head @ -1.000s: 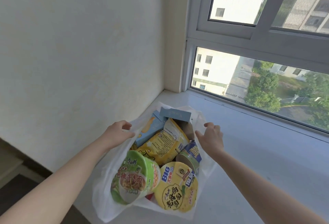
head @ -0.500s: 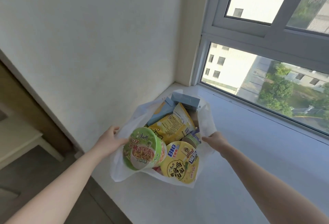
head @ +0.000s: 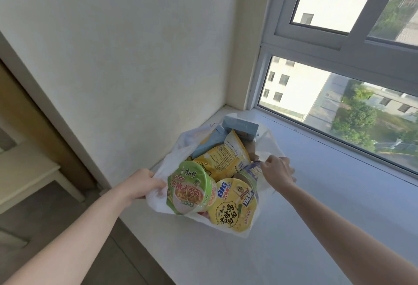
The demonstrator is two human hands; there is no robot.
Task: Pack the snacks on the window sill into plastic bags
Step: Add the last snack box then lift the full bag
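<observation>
A white plastic bag [head: 270, 146] full of snacks lies on the window sill [head: 316, 205] by the left wall. Inside it I see a green noodle bowl [head: 188, 188], a yellow noodle bowl [head: 233, 207], a yellow snack packet [head: 222, 159], a blue packet [head: 204, 145] and a grey-blue box [head: 241, 126]. My left hand [head: 144, 182] grips the bag's left edge beside the green bowl. My right hand [head: 277, 169] pinches the bag's right edge, next to a purple-topped cup [head: 251, 172].
The cream wall [head: 135, 58] stands close on the left of the bag. The window frame [head: 339, 60] runs along the back of the sill. Below on the left is a dark floor [head: 45, 216] with a pale piece of furniture [head: 29, 171].
Both hands have closed on the bag's edges; a second ago they hovered over its opening. The view has pulled back and turned left.
</observation>
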